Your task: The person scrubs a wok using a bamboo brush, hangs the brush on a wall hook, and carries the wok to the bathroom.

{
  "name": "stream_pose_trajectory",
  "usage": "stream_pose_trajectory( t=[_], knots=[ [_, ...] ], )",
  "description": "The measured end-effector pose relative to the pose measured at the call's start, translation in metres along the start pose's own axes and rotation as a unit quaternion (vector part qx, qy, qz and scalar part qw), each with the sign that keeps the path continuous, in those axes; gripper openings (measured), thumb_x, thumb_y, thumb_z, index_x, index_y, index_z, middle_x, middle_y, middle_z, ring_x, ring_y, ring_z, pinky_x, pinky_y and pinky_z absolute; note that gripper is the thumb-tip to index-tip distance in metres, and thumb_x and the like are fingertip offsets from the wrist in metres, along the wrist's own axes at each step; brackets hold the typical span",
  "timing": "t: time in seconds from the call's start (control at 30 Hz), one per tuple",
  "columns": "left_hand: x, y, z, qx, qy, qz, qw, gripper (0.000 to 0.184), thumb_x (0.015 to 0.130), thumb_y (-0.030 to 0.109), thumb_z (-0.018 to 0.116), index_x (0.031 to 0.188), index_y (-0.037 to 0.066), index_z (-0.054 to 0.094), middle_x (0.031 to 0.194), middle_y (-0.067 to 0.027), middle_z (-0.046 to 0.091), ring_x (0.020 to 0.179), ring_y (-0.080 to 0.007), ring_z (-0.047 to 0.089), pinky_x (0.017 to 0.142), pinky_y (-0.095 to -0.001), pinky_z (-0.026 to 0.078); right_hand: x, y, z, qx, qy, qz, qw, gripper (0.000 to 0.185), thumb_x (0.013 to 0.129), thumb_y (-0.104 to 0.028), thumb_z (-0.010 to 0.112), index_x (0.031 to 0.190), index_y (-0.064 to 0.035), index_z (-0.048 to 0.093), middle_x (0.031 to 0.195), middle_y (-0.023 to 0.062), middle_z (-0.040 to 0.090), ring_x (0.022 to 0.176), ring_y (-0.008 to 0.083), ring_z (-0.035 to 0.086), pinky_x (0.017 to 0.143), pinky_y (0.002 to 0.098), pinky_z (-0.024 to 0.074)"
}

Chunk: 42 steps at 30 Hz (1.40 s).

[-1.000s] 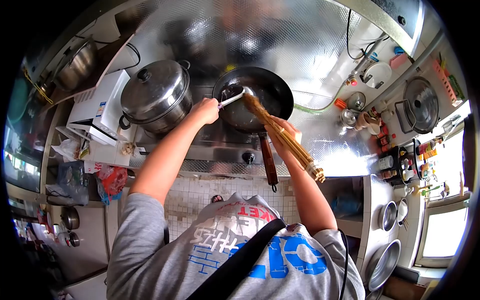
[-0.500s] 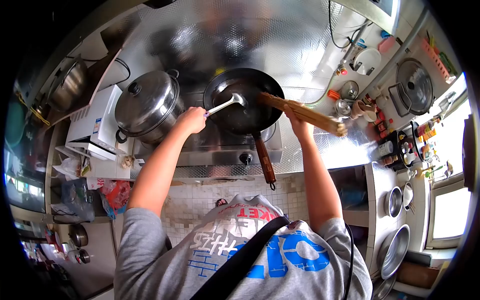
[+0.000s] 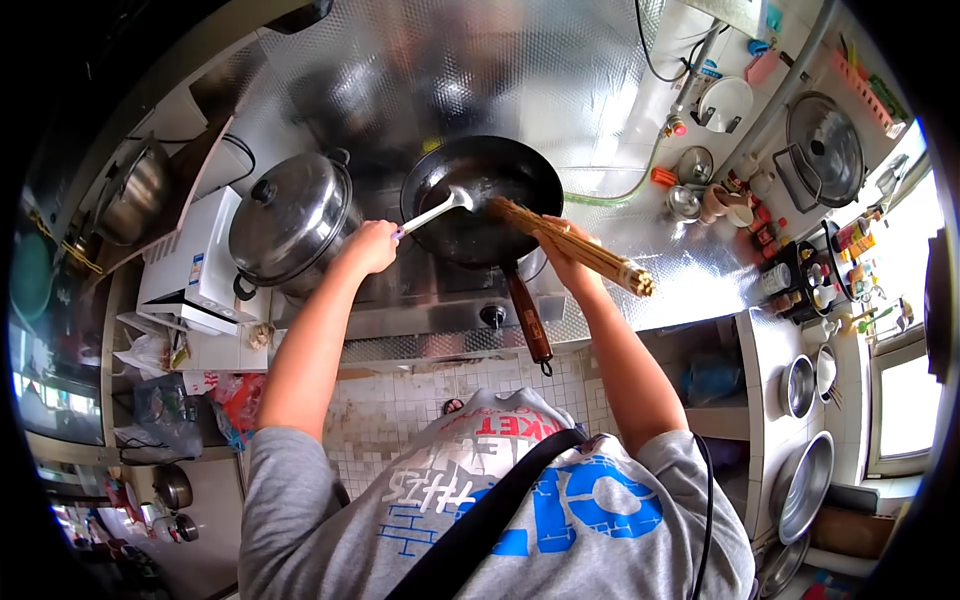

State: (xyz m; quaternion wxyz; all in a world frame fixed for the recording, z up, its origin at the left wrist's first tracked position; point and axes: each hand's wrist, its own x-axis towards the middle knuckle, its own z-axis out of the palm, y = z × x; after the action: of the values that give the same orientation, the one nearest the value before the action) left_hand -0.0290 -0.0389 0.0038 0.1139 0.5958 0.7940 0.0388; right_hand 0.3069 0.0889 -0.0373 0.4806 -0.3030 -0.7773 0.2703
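A dark wok (image 3: 482,245) sits on the stove, its brown wooden handle (image 3: 528,318) pointing toward my body. My left hand (image 3: 372,246) is wrapped round the handle of a metal ladle (image 3: 438,210), whose bowl end is over the left part of the wok. My right hand (image 3: 568,252) grips a bundled bamboo brush (image 3: 597,258). The brush's bristle end is inside the wok, right of the ladle head, and its bound end points down to the right.
A large lidded steel pot (image 3: 290,222) stands left of the wok. Farther left is a white appliance (image 3: 192,260). Bottles and jars (image 3: 790,280) line the right side, near a glass lid (image 3: 825,150). The stove knob (image 3: 492,317) faces me.
The ladle has moved from deeper in the wok toward its left side. The brush has swung about, and its bristles are now nearer the ladle head. The camera view has shifted slightly.
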Motion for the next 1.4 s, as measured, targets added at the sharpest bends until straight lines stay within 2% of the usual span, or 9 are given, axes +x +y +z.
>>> stream_pose_trajectory(
  t=[0.17,0.43,0.57,0.7,0.8,0.93,1.03,1.1,1.4],
  knots=[
    [-0.008,-0.001,0.0,0.077,0.026,0.019,0.997,0.024,0.093,0.02,0.057,0.114,0.01,0.066,0.111,-0.0148,0.067,0.104,-0.0375,0.066,0.086,-0.0503,0.054,0.007,0.025,0.002,-0.024,0.058,-0.032,0.998,0.028,0.088,-0.022,0.076,0.11,-0.004,0.071,0.093,0.0147,0.075,0.082,0.0275,0.073,0.075,0.0348,0.0567],
    [-0.009,-0.011,0.006,0.084,0.051,0.051,0.994,0.025,0.094,0.023,0.058,0.116,0.011,0.064,0.11,-0.0132,0.065,0.102,-0.0369,0.066,0.084,-0.0505,0.055,0.009,-0.022,-0.014,0.08,-0.025,0.027,0.996,0.032,0.088,-0.023,0.077,0.114,-0.0047,0.069,0.092,0.0129,0.075,0.083,0.0221,0.072,0.077,0.0331,0.056],
    [-0.01,-0.011,0.006,0.082,0.048,0.072,0.993,0.025,0.094,0.022,0.058,0.115,0.012,0.064,0.109,-0.0124,0.065,0.103,-0.0355,0.066,0.083,-0.0501,0.056,0.009,0.007,0.004,0.071,0.018,0.061,0.995,0.032,0.086,-0.023,0.079,0.112,-0.0061,0.071,0.091,0.0125,0.075,0.081,0.022,0.073,0.077,0.033,0.0567],
    [-0.02,-0.005,0.0,0.076,0.064,0.057,0.993,0.019,0.093,0.019,0.06,0.11,0.011,0.063,0.101,-0.0119,0.064,0.097,-0.0359,0.066,0.078,-0.0492,0.055,0.004,-0.014,-0.002,0.047,-0.049,-0.02,0.997,0.035,0.091,-0.021,0.074,0.12,-0.0032,0.067,0.088,0.0086,0.072,0.08,0.0149,0.067,0.077,0.0295,0.0535],
    [-0.016,-0.007,0.001,0.079,0.049,0.075,0.993,0.023,0.094,0.021,0.059,0.115,0.012,0.063,0.107,-0.0102,0.063,0.099,-0.0343,0.067,0.081,-0.0486,0.056,0.008,0.009,0.007,0.085,-0.025,0.045,0.995,0.032,0.088,-0.027,0.076,0.112,-0.0066,0.071,0.094,0.015,0.075,0.086,0.0262,0.073,0.079,0.0359,0.0561],
    [-0.02,0.001,-0.003,0.113,0.064,0.086,0.988,0.025,0.093,0.02,0.061,0.116,0.012,0.061,0.104,-0.0088,0.062,0.097,-0.0325,0.067,0.076,-0.048,0.055,0.019,0.008,0.009,0.075,-0.034,0.035,0.996,0.031,0.091,-0.027,0.074,0.113,-0.0051,0.069,0.091,0.0121,0.073,0.082,0.0208,0.07,0.079,0.0342,0.0548],
    [-0.025,0.002,-0.001,0.119,0.079,0.103,0.984,0.026,0.092,0.019,0.062,0.117,0.012,0.061,0.102,-0.0072,0.061,0.095,-0.0314,0.067,0.074,-0.0472,0.055,0.033,0.03,0.01,0.233,-0.034,0.168,0.957,0.028,0.092,-0.025,0.074,0.109,-0.0022,0.07,0.085,0.0054,0.07,0.074,0.0122,0.066,0.072,0.0294,0.0559],
    [-0.021,-0.014,0.009,0.127,0.123,0.145,0.973,0.025,0.093,0.021,0.062,0.117,0.016,0.06,0.103,-0.005,0.061,0.084,-0.0336,0.067,0.066,-0.0473,0.055,0.043,0.044,0.006,0.255,-0.025,0.208,0.944,0.03,0.093,-0.021,0.073,0.108,0.0039,0.069,0.091,0.0095,0.071,0.078,0.0153,0.068,0.073,0.0282,0.0593],
    [-0.028,-0.019,0.022,0.074,0.104,0.156,0.979,0.027,0.093,0.02,0.062,0.119,0.015,0.061,0.101,-0.0065,0.06,0.088,-0.0332,0.067,0.069,-0.047,0.055,0.058,0.074,-0.032,0.338,-0.007,0.337,0.879,0.026,0.092,-0.013,0.071,0.105,0.0082,0.066,0.095,0.0172,0.07,0.081,0.0239,0.072,0.075,0.0335,0.0641]
  ],
)
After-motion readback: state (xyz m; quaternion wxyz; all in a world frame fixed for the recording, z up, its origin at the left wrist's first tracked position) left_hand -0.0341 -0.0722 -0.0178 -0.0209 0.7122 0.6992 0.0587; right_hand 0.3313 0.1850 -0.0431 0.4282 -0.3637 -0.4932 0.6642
